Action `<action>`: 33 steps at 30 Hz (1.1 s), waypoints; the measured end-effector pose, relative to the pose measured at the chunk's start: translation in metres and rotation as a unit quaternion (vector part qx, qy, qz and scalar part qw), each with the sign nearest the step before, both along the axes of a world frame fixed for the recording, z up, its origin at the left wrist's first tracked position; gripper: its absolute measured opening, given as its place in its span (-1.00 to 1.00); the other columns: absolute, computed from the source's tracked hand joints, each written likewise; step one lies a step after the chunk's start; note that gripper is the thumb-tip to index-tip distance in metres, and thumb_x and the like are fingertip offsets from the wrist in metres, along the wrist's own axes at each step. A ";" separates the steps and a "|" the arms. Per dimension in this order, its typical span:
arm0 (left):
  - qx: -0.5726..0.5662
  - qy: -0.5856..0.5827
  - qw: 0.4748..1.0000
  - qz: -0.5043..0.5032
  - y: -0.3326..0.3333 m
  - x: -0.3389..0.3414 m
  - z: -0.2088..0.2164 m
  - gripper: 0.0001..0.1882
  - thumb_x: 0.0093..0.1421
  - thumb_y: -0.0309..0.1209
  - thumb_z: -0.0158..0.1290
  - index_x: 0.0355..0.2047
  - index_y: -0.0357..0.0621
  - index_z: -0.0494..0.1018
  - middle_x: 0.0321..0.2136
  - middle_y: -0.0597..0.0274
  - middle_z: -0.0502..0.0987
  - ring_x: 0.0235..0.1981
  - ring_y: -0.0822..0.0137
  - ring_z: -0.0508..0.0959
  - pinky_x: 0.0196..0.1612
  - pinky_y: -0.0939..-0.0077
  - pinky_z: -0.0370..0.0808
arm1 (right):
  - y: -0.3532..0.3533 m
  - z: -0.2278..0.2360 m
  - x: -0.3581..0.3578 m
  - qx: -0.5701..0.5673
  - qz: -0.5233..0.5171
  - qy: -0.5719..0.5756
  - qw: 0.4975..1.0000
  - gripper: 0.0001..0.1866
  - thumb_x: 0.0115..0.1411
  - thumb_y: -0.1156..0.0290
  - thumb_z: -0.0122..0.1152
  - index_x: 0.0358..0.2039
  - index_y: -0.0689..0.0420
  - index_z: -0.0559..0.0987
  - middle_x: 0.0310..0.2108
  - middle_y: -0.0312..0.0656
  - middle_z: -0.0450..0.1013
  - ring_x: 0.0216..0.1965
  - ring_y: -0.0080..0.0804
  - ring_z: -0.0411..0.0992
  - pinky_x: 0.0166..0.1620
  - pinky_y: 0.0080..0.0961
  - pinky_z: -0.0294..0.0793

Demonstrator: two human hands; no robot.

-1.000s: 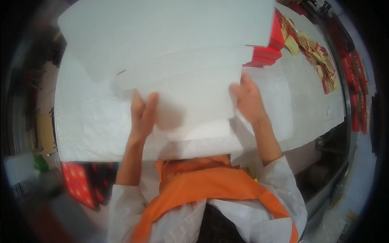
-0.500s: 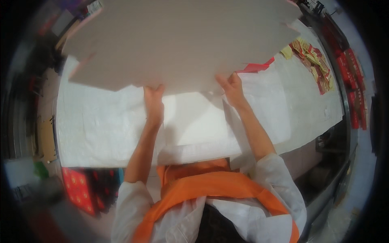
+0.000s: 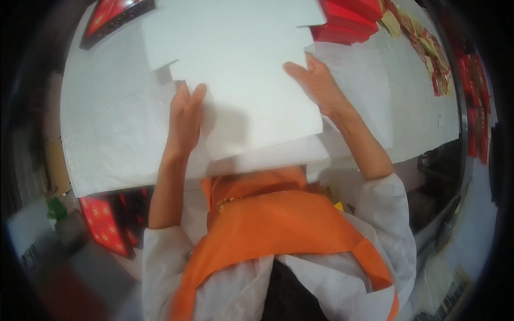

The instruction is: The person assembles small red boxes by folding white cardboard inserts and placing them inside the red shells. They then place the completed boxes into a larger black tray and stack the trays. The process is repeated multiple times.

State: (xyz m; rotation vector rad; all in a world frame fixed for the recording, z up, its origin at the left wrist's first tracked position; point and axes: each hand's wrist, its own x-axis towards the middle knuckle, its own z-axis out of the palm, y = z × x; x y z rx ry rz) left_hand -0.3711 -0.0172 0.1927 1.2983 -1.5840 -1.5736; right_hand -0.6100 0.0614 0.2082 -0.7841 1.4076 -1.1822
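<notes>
A large white cardboard box blank (image 3: 246, 64) with notched edges lies nearly flat over the white-covered table (image 3: 107, 134) in front of me. My left hand (image 3: 186, 115) holds its left edge, thumb on top and the other fingers along or under the side. On the opposite edge, my right hand (image 3: 319, 85) has its thumb over the card and its fingers at the side, partly hidden. Both hands are closed on the blank. Red folded boxes or cards (image 3: 348, 21) sit just beyond my right hand.
A dark box with a red top (image 3: 115, 16) stands at the far left of the table. Yellow and red packets (image 3: 423, 45) lie along the far right. Below the table's left edge is a red patterned box (image 3: 107, 222). Red packages (image 3: 474, 107) line the right side.
The blank, raised and showing a greyish face before, has come down toward the table and nearer me. My hands have spread apart, and the red boxes and dark box are now uncovered.
</notes>
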 end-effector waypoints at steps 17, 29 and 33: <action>-0.620 -0.133 0.746 -0.204 0.077 -0.018 -0.038 -0.63 -0.13 -0.57 0.02 -0.21 -0.25 0.43 -0.26 0.15 0.43 -0.25 0.17 0.43 -0.29 0.33 0.39 | -0.005 -0.025 -0.006 0.101 -0.016 -0.039 0.994 -0.59 0.16 0.36 0.05 -0.03 0.32 0.31 -0.16 -0.16 0.38 -0.20 -0.48 0.39 -0.17 -0.54 0.46; -0.549 -0.098 0.784 -0.272 0.064 -0.018 -0.058 -0.69 -0.11 -0.58 0.02 -0.27 -0.29 0.40 -0.30 0.11 0.41 -0.29 0.12 0.42 -0.24 0.32 0.41 | 0.064 -0.025 -0.007 -0.181 0.045 0.532 0.826 -0.69 0.00 0.36 0.22 -0.25 0.19 0.43 -0.22 -0.15 0.36 -0.21 -0.24 0.33 -0.14 -0.42 0.33; -0.503 -0.096 0.806 -0.295 0.060 -0.021 -0.056 -0.75 -0.09 -0.57 0.07 -0.32 -0.24 0.40 -0.33 0.14 0.40 -0.32 0.13 0.42 -0.27 0.35 0.41 | 0.073 -0.028 0.020 -0.214 0.206 0.548 0.782 -0.71 -0.10 0.42 0.26 -0.33 0.16 0.42 -0.33 -0.20 0.35 -0.27 -0.21 0.31 -0.18 -0.40 0.33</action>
